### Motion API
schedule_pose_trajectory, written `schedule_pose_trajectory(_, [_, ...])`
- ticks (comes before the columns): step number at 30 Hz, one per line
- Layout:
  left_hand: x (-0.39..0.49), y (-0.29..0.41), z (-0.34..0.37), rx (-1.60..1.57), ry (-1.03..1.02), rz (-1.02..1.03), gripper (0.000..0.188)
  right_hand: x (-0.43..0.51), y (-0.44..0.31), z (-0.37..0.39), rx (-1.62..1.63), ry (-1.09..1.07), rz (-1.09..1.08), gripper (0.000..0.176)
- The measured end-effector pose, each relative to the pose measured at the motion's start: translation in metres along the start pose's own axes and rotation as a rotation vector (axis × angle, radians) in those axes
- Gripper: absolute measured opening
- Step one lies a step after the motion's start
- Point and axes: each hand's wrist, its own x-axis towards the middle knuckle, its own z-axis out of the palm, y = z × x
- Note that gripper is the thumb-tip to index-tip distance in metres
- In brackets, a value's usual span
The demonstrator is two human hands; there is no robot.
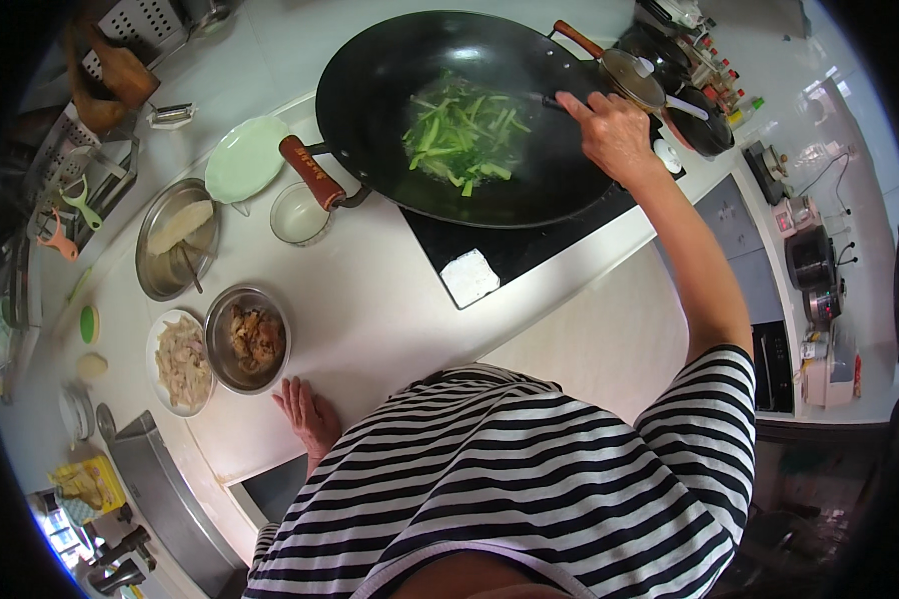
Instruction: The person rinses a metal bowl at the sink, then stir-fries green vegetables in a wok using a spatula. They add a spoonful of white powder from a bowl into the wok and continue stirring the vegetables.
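My right hand (614,136) grips the black handle (551,102) of a cooking utensil over a large black wok (367,82). Its far end reaches toward chopped green vegetables (464,138) in the middle of the wok; steam blurs that end, so its shape is unclear. My left hand (309,423) lies palm down on the white countertop (359,314), holding nothing, fingers slightly spread. Just beyond its fingertips stands a steel bowl (221,374) with browned cooked pieces (256,338). Beside the bowl, a white plate (153,382) carries pale sliced food (183,363).
The wok's wooden side handle (311,172) juts over the counter near a glass bowl (300,215) and a pale green plate (245,159). A steel basin (150,277) holds a pale loofah-like piece. A lidded pan (633,78) and bottles (719,82) stand beyond my right hand.
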Motion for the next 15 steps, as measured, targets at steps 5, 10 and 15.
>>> schedule_pose_trajectory(5, [0.0,-0.005,0.002,-0.004,0.004,0.017,0.038,0.03,-0.013,0.019,-0.041,-0.115,0.233,0.048])
schedule_pose_trajectory(10, [0.002,-0.002,0.001,0.0,0.005,0.025,0.038,0.037,-0.029,0.028,-0.068,-0.15,0.197,0.042])
schedule_pose_trajectory(15, [0.0,-0.001,-0.001,-0.001,-0.011,-0.008,0.037,0.019,-0.047,-0.009,0.025,-0.281,0.052,0.044])
